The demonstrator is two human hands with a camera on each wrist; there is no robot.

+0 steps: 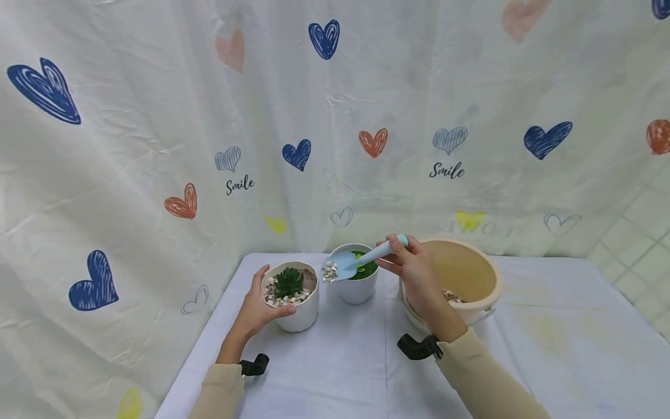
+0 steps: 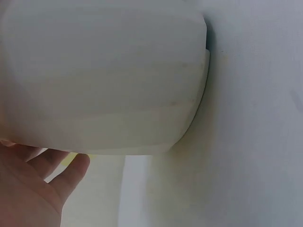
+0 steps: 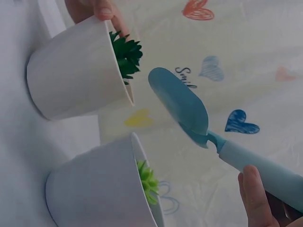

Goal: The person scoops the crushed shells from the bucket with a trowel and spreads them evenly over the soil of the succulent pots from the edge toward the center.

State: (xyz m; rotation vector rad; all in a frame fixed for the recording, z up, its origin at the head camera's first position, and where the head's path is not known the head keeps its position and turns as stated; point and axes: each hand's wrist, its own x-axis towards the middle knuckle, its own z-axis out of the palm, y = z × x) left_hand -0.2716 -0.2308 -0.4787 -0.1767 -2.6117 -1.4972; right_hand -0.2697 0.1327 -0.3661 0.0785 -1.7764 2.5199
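Observation:
My left hand grips the white flowerpot at its left side, thumb at the near rim. A dark green succulent stands in it among pale pebbles, with a brown patch bare at the right. In the left wrist view, the pot's wall fills most of the frame, the fingers along its side. My right hand holds a light blue trowel by the handle. Small stones lie on its blade, beside the pot's right rim and overlapping a second white pot.
Bright green leaves show in the second pot, right of the first. A cream bucket with pebbles inside stands behind my right wrist. The white-covered table backs onto a heart-printed curtain.

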